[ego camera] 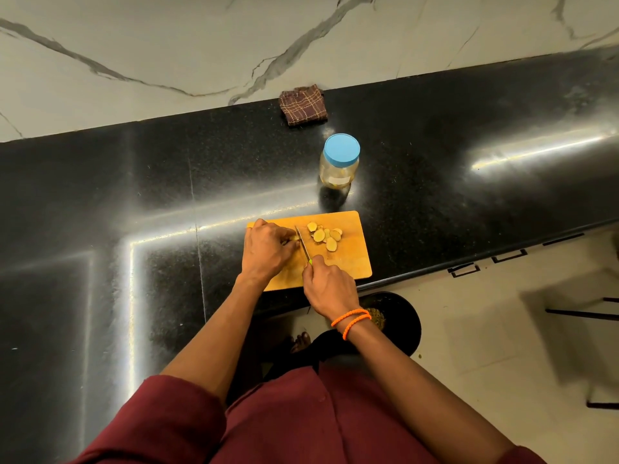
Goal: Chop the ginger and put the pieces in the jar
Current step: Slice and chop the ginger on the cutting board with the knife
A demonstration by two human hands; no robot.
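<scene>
Ginger root [294,238]: uncut stub lies on the left part of a wooden cutting board [351,262], mostly hidden under the left hand [266,251], whose fingers curl down over it and pin it to the board. Right hand [330,288] grips the handle of a small knife [303,246]; only a bit of green handle shows past the fist. Blade runs away from the person, edge down, just beside the left fingertips. Two orange bands [351,321] on the right wrist.

Cut slices [325,235]: a loose cluster of round pale-yellow pieces on the board, right of the blade, some overlapping.

Jar [339,164]: clear, upright, blue lid on, on the black countertop [452,202] beyond the board, apart from it. A folded checked cloth [303,104] lies farther back against the marble wall.
</scene>
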